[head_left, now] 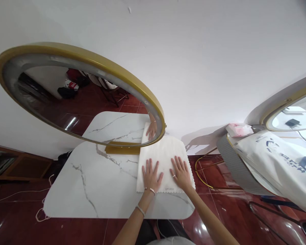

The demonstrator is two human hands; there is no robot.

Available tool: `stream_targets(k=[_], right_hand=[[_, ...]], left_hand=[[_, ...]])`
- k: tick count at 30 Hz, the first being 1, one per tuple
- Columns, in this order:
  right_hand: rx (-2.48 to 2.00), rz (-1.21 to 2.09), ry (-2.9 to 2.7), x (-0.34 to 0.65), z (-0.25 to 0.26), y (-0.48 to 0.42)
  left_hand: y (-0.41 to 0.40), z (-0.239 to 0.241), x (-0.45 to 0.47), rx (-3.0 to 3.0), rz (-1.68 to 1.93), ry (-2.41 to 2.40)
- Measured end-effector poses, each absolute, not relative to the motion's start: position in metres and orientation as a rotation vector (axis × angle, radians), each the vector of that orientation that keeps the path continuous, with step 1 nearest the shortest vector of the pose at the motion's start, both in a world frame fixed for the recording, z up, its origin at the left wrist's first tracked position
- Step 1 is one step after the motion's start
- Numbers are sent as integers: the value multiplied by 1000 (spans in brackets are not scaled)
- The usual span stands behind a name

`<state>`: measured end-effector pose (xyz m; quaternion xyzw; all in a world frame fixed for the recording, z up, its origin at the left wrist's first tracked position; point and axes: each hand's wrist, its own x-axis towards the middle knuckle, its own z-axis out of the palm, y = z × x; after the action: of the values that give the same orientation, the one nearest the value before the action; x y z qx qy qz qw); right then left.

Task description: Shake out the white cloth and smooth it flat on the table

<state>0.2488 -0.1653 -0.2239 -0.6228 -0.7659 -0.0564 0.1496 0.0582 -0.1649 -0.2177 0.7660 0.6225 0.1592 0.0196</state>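
A white cloth-like sheet with scalloped edges lies flat on the right part of the marble-patterned table. My left hand rests palm down on its left half, fingers spread, with bracelets at the wrist. On the sheet's right half my right hand also lies flat, fingers apart and a ring on one finger. Small faint print shows near the sheet's front edge, between the hands. Neither hand grips anything.
A round gold-framed mirror leans over the table on a gold base, its rim close above the sheet. At right, a second table carries a tissue pack, a printed white bag and another mirror. Cables trail at left.
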Motion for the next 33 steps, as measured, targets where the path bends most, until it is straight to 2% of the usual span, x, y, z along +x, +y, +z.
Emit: stream_targets(k=[8,11,16,22,27,33], right_hand=[[-1680,-43,-2302,235,-213,-258],[-1692,-19,-2292,232,-214,-272],[-1715,7,-2281,229,-214,-269],[-1706,19,-2275,224,-210,-263],[-1620,108,-2342,220,-213,-257],[-1105,498,-2725,208,-204,-246]], left_hand=[[-262,-221,43,2366,500,1970],[-275,-219,41,2342,534,1986],[-205,-202,26,2021,798,2225],[-97,-196,-9,1898,802,2241],[-98,-208,-5,2115,755,2112],[-114,-221,10,2465,547,1887]])
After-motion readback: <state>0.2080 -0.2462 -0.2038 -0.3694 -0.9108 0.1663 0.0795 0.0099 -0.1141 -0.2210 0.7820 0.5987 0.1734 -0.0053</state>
